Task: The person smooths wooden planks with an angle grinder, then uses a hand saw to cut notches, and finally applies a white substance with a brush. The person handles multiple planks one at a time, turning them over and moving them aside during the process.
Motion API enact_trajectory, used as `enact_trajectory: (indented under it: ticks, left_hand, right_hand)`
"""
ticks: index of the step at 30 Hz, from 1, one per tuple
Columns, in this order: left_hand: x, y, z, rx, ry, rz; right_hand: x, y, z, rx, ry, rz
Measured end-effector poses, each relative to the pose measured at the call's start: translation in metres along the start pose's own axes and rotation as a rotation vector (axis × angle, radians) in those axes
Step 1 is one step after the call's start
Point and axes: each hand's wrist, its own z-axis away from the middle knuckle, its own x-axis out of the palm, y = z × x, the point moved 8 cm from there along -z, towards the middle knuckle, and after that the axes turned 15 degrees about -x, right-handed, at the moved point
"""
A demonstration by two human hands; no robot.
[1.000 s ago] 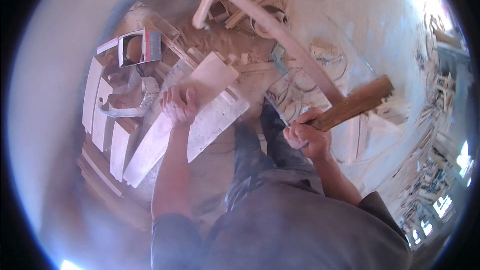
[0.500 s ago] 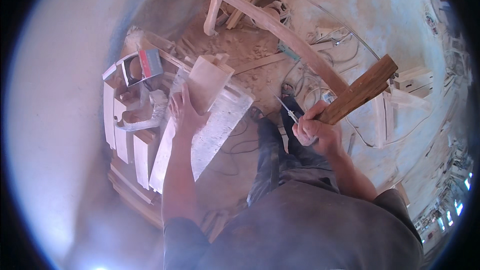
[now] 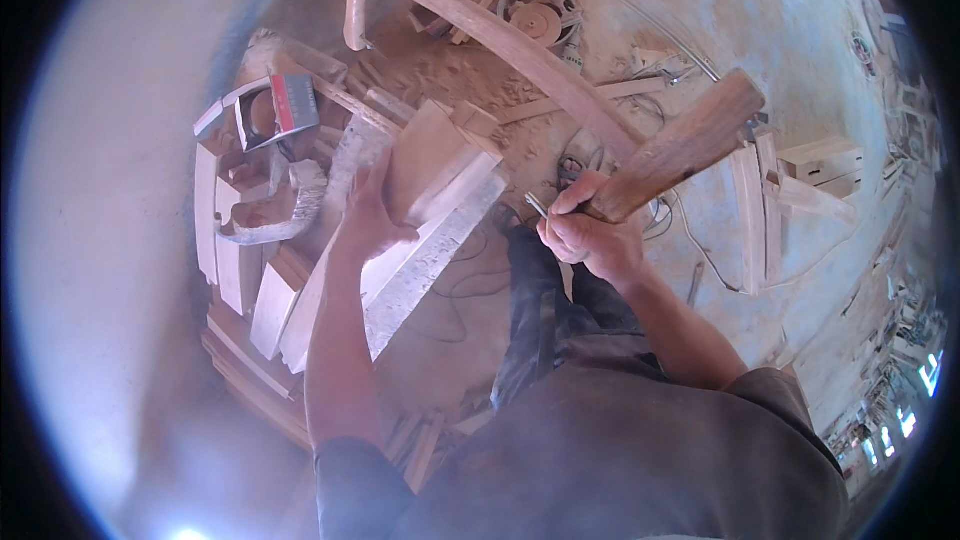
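My left hand (image 3: 368, 218) grips the near edge of a pale squared timber (image 3: 432, 162), thumb spread along one face. A stepped, tenon-like end shows at its far end. The timber rests on a dusty whitish bench beam (image 3: 405, 290). My right hand (image 3: 592, 238) is wrapped round the lower end of a wooden-framed bow saw (image 3: 530, 55). Its darker end arm (image 3: 690, 145) rises from my fist, and the long crossbar reaches to the upper left. A short metal end pokes out beside my fingers. The blade itself is hard to make out. The saw is apart from the timber.
Left of the bench lie several cut timbers (image 3: 275, 300), a curved wooden piece (image 3: 275, 215) and a red-and-grey box (image 3: 293, 103). Sawdust and offcuts cover the floor ahead, beside a round bucket (image 3: 540, 15). Cables (image 3: 695, 250) and more timbers (image 3: 825, 165) lie to the right.
My right hand and the saw have moved left, with the frame swinging to the upper left. The timber under my left hand has tilted, showing more of its side face.
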Motion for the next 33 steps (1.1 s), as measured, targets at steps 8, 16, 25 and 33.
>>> enact_trajectory:
  ticks: [8, 16, 25, 33]
  left_hand:
    - [-0.003, -0.012, -0.009, -0.031, -0.025, -0.041]
    - [-0.009, -0.004, -0.013, -0.017, -0.112, 0.149]
    - [0.048, 0.015, 0.029, -0.104, 0.287, -0.212]
    - [0.045, -0.079, 0.149, -0.684, 0.797, 0.309]
  right_hand:
    - [-0.004, -0.001, 0.014, 0.008, -0.120, 0.011]
    - [-0.005, 0.040, -0.039, -0.022, 0.048, -0.254]
    - [-0.002, -0.008, -0.049, -0.046, 0.145, 0.069]
    - [-0.115, -0.097, 0.023, 0.032, 0.401, 0.410]
